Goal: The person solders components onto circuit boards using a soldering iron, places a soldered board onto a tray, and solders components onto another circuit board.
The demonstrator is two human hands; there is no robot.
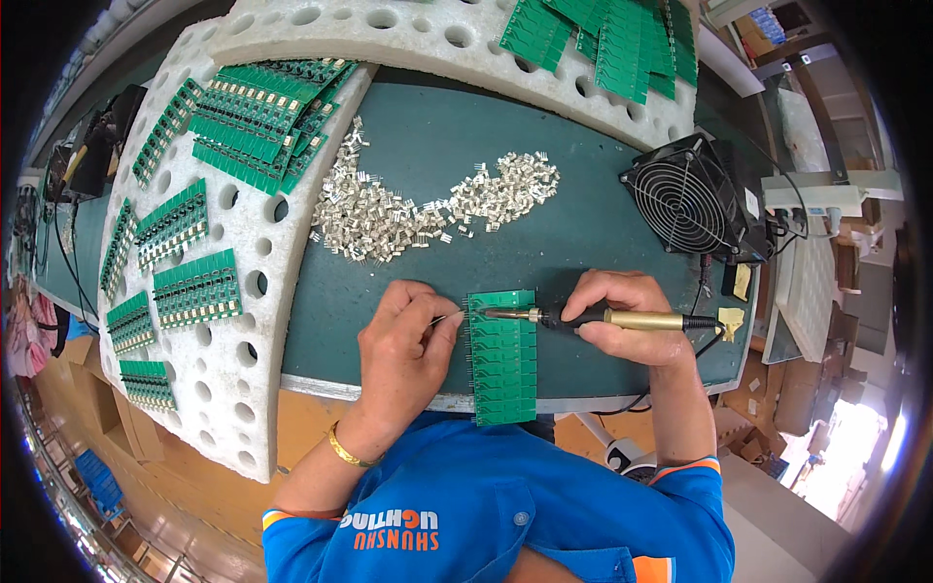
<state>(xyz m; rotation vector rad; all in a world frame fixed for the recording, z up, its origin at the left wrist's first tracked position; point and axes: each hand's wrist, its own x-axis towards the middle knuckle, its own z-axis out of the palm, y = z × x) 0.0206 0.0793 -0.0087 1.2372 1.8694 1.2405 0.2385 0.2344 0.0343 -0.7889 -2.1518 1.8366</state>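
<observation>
the green circuit board strip (503,358) lies flat on the dark green counter (564,233), at its near edge and right in front of the person. its long axis runs away from the person, one end hanging slightly over the counter's lip, the other end pointing toward the pile of small metal components (428,209) farther back. the right hand (627,316) is wrapped shut around the black grip of a soldering iron (593,317), which lies crosswise to the strip: its brass-coloured body points right, its tip points left and touches the strip's far end. the left hand (403,340) is curled, thumb and forefinger pinched on a thin solder wire (447,317) whose end meets the iron's tip from the left.

a black fan (692,199) stands on the counter to the right, well apart from the strip. white foam trays (228,321) with round holes curve around the left and far sides, carrying more green board strips (255,121). nothing lies between the hands and the strip.
</observation>
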